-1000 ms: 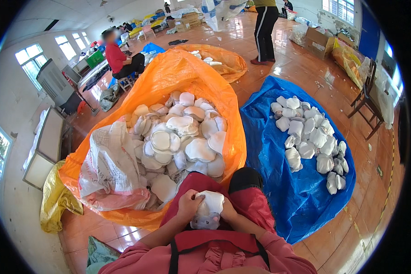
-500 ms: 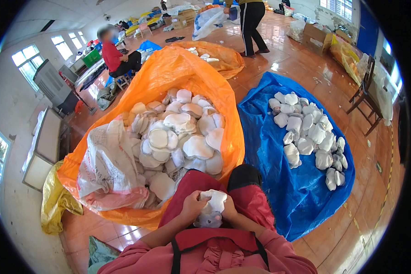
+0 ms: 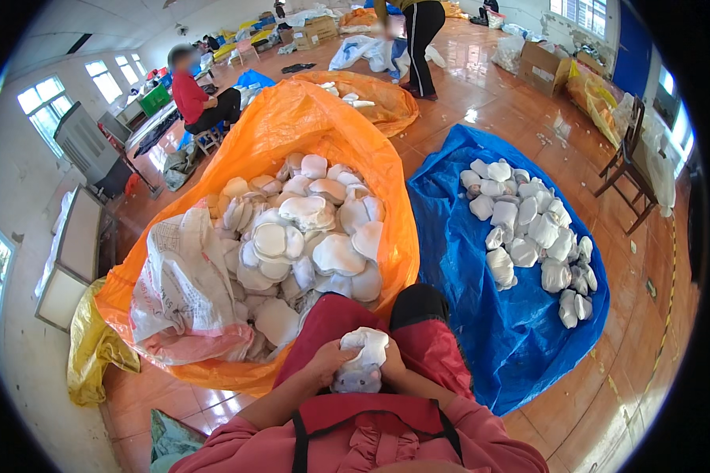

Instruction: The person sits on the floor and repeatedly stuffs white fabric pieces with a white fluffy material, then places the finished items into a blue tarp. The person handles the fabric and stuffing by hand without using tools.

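Head view: held between left hand [image 3: 330, 359] and right hand [image 3: 393, 365], both grasping it, over red-clad lap [image 3: 432, 340], small soft plush piece [image 3: 358, 379], white at top, grey with dark eyes below. Farther out, open orange plastic sack [image 3: 315, 118] with heaped flat rounded white pieces [image 3: 341, 255], pale printed woven sack [image 3: 183, 272] at left; on spread blue plastic sheet [image 3: 469, 331] at right, bundled white-and-grey pieces [image 3: 543, 230].

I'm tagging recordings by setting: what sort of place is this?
Probably a workshop handling soft goods in bulk: pale padded pieces heaped in orange sheeting, white bundles piled on a blue sheet, and a seated person beyond.
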`<state>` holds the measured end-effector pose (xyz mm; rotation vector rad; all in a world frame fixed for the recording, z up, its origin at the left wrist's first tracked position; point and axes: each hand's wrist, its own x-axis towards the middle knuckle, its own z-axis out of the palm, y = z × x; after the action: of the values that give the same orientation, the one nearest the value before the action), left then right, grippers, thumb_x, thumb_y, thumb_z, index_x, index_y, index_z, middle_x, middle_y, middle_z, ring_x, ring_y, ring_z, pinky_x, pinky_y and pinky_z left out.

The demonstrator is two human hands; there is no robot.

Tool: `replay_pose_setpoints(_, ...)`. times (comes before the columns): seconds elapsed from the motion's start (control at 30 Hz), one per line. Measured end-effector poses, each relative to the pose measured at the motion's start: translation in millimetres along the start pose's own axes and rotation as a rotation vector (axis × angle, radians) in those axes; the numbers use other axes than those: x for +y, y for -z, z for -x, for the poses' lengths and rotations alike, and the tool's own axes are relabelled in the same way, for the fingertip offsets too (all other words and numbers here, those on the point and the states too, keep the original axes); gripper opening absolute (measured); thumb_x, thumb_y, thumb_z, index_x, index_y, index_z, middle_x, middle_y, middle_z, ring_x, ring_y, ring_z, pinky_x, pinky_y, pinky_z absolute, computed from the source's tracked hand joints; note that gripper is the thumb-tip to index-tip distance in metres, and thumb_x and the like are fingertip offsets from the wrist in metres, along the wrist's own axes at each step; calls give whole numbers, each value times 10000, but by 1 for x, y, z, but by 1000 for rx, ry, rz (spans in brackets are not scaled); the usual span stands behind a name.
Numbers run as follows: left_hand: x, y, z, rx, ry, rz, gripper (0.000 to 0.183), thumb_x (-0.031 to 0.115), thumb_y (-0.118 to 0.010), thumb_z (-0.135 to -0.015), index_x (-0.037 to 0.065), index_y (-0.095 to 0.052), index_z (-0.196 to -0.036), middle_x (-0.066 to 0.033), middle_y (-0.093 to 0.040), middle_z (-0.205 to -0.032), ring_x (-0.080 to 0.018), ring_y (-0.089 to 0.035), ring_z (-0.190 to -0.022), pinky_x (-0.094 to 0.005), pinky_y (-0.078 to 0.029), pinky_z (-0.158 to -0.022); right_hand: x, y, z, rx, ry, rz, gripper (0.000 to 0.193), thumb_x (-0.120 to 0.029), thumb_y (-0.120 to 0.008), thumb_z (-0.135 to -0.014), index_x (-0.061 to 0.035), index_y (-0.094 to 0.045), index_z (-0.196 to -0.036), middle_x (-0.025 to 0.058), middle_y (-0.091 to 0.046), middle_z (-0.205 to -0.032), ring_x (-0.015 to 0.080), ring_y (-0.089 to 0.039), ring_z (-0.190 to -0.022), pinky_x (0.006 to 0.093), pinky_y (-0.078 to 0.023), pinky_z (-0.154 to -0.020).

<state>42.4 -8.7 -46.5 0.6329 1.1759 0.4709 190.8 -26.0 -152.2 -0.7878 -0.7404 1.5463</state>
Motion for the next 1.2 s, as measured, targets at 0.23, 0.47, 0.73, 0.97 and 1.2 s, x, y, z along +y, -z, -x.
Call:
replay_pose_setpoints(0.23,-20,0,-6,31,-46,11,259,160,-627,-928,35,-611,-1155,-60,-679,-998,-164,-652,-817,-326,-532,-731,17,16,-6,-5,-120,-118,285,-84,-511,-920,-15,-624,-1172,76,-678,-1043,193,-655,-905,314,-530,-804)
replay_pose_setpoints(0.47,18,2,11,187,-169,-63,268,222,-669,-913,26,-648,-1095,-55,-689,-917,-136,-649,-754,-285,-519,-667,-16,-16,-3,122,-70,-82,223,-5,-533,-906,-1,-660,-1089,73,-692,-996,169,-658,-874,295,-534,-796)
replay_pose_setpoints(0.73,25,-4,22,183,-249,118,257,178,-657,-918,34,-633,-1130,-62,-691,-962,-140,-652,-785,-286,-531,-690,-23,-16,-6,189,-44,-57,153,-1,-516,-940,-15,-659,-992,26,-674,-909,102,-626,-749,232,-506,-674)
replay_pose_setpoints(0.97,22,1,25,219,-338,170,254,126,-631,-928,27,-618,-1162,-62,-679,-1026,-144,-647,-865,-287,-530,-738,-41,-20,-3,214,-62,-281,118,-27,-569,-940,-46,-621,-1044,33,-651,-878,98,-599,-734,237,-509,-677)
replay_pose_setpoints(1.2,29,15,9,503,-704,211,266,96,-593,-944,15,-601,-1197,-62,-671,-1076,-143,-639,-918,-275,-519,-788,-52,-27,-4,-267,-188,-245,835,-259,-737,-826,-93,-240,-1475,113,-342,-1464,234,-393,-1320,399,-376,-1066)
